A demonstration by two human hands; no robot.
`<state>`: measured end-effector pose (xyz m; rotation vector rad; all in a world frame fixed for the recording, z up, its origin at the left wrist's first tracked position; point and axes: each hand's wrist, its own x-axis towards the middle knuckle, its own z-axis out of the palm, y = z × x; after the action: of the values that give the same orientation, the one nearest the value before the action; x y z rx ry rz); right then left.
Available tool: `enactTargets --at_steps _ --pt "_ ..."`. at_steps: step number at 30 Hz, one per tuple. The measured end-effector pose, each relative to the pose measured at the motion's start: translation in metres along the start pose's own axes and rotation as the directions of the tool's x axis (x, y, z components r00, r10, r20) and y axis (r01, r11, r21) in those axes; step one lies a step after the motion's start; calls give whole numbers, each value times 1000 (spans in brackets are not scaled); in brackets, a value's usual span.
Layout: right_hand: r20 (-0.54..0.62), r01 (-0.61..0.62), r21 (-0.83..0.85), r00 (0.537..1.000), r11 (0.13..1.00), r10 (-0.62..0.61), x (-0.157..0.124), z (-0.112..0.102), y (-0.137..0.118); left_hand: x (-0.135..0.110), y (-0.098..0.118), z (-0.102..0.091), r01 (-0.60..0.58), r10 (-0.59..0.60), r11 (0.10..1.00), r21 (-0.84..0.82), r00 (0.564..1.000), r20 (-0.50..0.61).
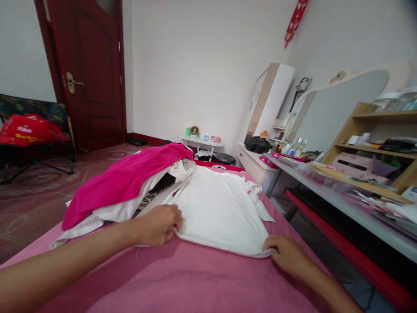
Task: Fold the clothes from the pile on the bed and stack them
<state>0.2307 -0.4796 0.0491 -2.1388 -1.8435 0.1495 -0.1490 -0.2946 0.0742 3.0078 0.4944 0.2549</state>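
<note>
A white shirt (218, 208) lies spread over the pink bedspread (202, 282), its near hem drawn straight between my hands. My left hand (161, 225) is closed on the left corner of that hem. At the right corner, my right hand (283, 252) pinches the hem between thumb and fingers. A short sleeve sticks out on the shirt's right side. Left of the shirt is a heap of clothes, topped by a bright pink garment (130, 178) with white and black pieces under it.
A dressing table (345, 195) crowded with small items runs along the right, beside a wooden shelf (355, 113) and a mirror. Beyond the bed stands a low white table (198, 140). At left, a red bag (29, 130) rests on a folding chair near the dark red door (91, 78).
</note>
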Motion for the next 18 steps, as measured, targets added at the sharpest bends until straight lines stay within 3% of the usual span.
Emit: enactTargets --at_steps 2,4,6,8,9,11,15,18 --pt "106 30 41 994 999 -34 11 -5 -12 8 0 2 10 -6 999 -33 995 102" --pt "119 95 147 987 985 -113 35 -14 -32 26 0 5 23 -12 996 -88 992 126" --pt "38 167 245 983 955 -182 68 -19 -57 51 2 10 9 -3 986 -167 999 34" --pt "-106 235 271 971 933 -214 104 -12 -79 76 5 23 14 -35 982 -191 993 -109" --pt "-178 256 256 960 932 -215 120 -2 -87 87 5 33 47 -76 984 -174 984 -161" --pt "-254 221 160 951 962 -177 147 29 -94 103 3 56 161 -178 979 -126 975 -136" --pt "-62 -101 -114 994 988 95 175 95 -80 112 -7 92 255 -255 962 -100 967 12" --pt "7 -157 -215 987 964 162 181 115 -67 110 -12 98 254 -254 961 -105 967 9"
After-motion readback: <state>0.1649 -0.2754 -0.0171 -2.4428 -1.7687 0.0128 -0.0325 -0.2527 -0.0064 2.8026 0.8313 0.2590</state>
